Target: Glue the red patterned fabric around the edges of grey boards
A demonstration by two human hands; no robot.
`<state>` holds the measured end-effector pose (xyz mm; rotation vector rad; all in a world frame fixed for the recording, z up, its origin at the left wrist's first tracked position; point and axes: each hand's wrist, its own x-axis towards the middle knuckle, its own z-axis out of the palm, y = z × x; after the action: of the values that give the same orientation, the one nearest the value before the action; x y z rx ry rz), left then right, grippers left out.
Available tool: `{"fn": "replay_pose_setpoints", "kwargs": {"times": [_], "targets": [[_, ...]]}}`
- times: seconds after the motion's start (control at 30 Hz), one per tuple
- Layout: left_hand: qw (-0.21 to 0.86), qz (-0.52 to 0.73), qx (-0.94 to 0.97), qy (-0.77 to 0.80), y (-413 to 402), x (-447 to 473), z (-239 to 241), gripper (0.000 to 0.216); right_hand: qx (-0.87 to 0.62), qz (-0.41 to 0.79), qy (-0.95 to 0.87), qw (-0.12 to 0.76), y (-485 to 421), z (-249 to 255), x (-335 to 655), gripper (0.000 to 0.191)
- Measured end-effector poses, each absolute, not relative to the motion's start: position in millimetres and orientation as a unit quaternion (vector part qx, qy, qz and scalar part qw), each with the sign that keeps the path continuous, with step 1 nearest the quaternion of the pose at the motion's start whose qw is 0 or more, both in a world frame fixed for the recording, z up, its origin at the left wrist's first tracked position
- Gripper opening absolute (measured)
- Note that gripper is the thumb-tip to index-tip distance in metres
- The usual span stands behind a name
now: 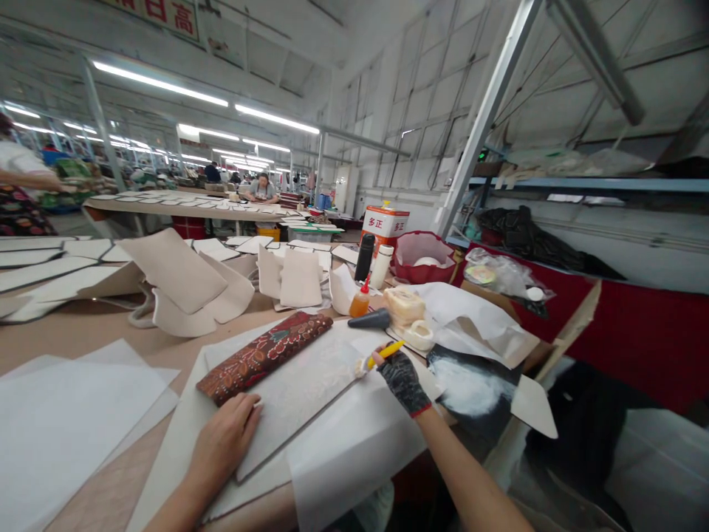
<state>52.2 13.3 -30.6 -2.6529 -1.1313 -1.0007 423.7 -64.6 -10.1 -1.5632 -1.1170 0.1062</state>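
In a dark fingerless glove with a red cuff, my right hand (403, 378) grips a yellow-handled brush (388, 353). The pale bristles touch the long edge of a light grey panel (304, 384). A whitish, patchy film covers part of that panel. My bare left hand (230, 428) lies on the panel's near left end, fingers laid out and holding nothing. Just beyond its fingertips, a rolled brown fabric (266, 353) with a floral pattern rests along the panel's far side. White sheets (354, 443) lie beneath and beside the panel.
An orange-filled bottle with a red tip (360, 299), a dark cone-shaped object (370, 319), a black flask (364, 257) and a red basin (424, 255) stand beyond. Cut beige pieces (188, 281) crowd the back left. A white-smeared black sheet (470, 388) lies right. Other people work farther off.
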Motion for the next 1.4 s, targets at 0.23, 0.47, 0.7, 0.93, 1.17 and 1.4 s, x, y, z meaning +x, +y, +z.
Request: {"fn": "replay_pose_setpoints", "kwargs": {"times": [0.23, 0.47, 0.7, 0.93, 1.17, 1.4], "targets": [[0.043, -0.299, -0.874, -0.381, 10, 53, -27, 0.032, -0.683, 0.011, -0.472, 0.558, -76, 8, 373, 0.038], [0.028, -0.273, -0.878, -0.391, 1, 55, -20, 0.031, -0.584, 0.188, -0.577, 0.539, -90, -1, 289, 0.028], [-0.023, -0.276, -0.872, -0.404, -2, 54, -16, 0.035, -0.644, 0.045, -0.574, 0.504, -96, 21, 298, 0.025], [-0.218, -0.280, -0.815, -0.459, -12, 38, -7, 0.032, -0.559, 0.156, -0.679, 0.449, -98, 25, 200, 0.018], [-0.252, -0.249, -0.810, -0.467, -16, 29, 2, 0.034, -0.554, 0.108, -0.723, 0.399, -102, 33, 190, 0.021], [-0.211, -0.210, -0.844, -0.446, -18, 27, 4, 0.029, -0.580, 0.049, -0.708, 0.400, -99, 30, 196, 0.022]]}}
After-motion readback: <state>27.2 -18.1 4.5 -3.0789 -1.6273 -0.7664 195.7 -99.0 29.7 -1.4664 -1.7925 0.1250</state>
